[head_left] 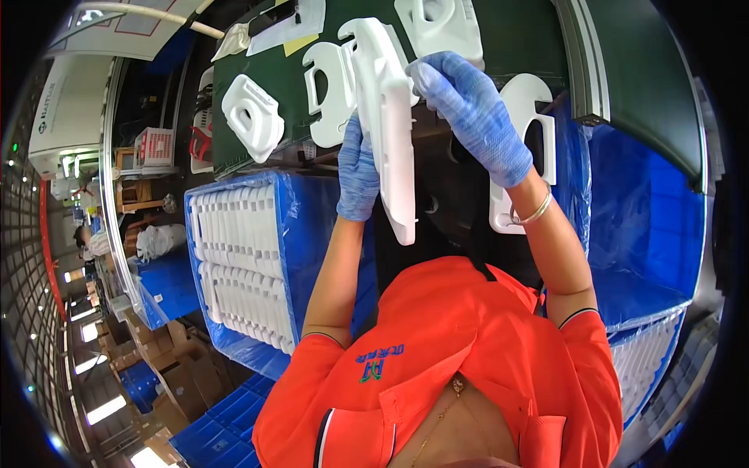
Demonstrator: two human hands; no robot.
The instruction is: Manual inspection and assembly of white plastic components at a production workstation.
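Note:
A white moulded plastic part (388, 129) stands on edge in front of me, its narrow side turned toward me. My left hand (358, 173), in a blue knitted glove, grips it from the left, with the fingers partly hidden behind it. My right hand (476, 113), gloved alike, is at the part's upper right edge with thumb and fingers pinched together. Whatever the pinch holds is hidden. Around the hands lie more white parts: a hooked one (331, 97) behind the left hand, another hooked one (511, 117) beside the right wrist, and one with an oval opening (445, 31) beyond.
The parts lie on a dark green work surface (285, 78); a further white part (253, 118) sits at its left. A blue lined crate (285, 234) holds stacked white pieces (238, 226). At right are a metal rail (589, 62) and another blue lined crate (640, 226).

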